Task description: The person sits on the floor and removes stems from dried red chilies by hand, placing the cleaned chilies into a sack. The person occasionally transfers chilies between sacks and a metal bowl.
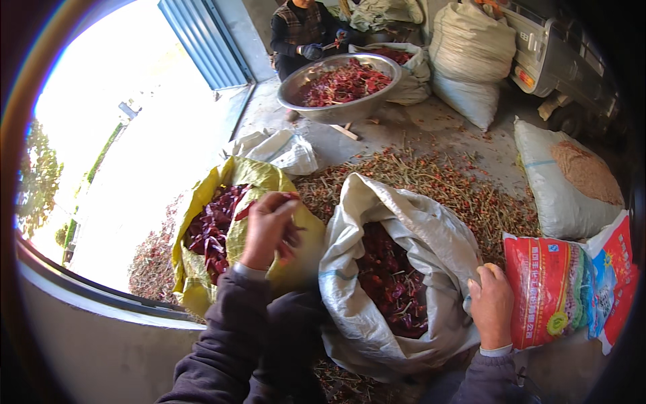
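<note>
My left hand point(266, 230) is closed around a few dried red chili peppers point(290, 240), some sticking out past the fingers. It is held over the right side of a yellow woven sack point(247, 169). Dark red dried peppers point(214, 217) fill that sack's mouth. To the right stands a white woven sack point(345, 303) with its rim folded outward. Inside it lie more dried peppers point(388, 272) with pale stems. My right hand point(492, 303) grips the right rim of the white sack, fingertips curled on the fabric.
Stems and pepper scraps point(429, 187) cover the floor beyond the sacks. A large metal basin point(287, 103) of peppers stands farther back, beside a gloved person point(298, 30). Printed bags point(540, 288), a stuffed white sack point(540, 166) and a parked vehicle point(540, 55) are on the right.
</note>
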`<state>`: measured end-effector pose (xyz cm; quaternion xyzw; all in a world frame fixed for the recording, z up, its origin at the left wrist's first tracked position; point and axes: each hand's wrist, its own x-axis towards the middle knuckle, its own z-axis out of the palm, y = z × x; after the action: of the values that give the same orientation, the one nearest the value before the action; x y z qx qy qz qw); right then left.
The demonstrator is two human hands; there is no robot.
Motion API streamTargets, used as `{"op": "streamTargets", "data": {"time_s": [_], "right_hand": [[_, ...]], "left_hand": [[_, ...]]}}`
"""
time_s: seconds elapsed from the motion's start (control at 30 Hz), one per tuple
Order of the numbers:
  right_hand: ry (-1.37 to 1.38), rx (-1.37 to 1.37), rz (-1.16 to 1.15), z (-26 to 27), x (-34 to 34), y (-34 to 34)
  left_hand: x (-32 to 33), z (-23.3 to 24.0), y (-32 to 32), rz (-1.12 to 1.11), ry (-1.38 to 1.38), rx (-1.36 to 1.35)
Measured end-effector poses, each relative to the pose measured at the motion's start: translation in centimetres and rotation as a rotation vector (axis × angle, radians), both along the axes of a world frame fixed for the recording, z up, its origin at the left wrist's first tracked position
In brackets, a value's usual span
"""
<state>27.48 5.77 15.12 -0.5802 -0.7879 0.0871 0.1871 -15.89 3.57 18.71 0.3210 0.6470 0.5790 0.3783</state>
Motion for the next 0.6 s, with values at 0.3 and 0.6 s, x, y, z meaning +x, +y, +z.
{"op": "streamTargets", "data": {"time_s": [0.3, 0.6], "right_hand": [[0.050, -0.095, 0.155, -0.7, -2.1, -0.5], [-0.046, -0.218, 0.235, -1.2, -3.9, -0.1]], "left_hand": [[-23.8, -12.2, -8.0, -0.030, 1.267, -0.551], [-29.7, -17.7, -7.9, -0.278, 1.027, -0.629]]}}
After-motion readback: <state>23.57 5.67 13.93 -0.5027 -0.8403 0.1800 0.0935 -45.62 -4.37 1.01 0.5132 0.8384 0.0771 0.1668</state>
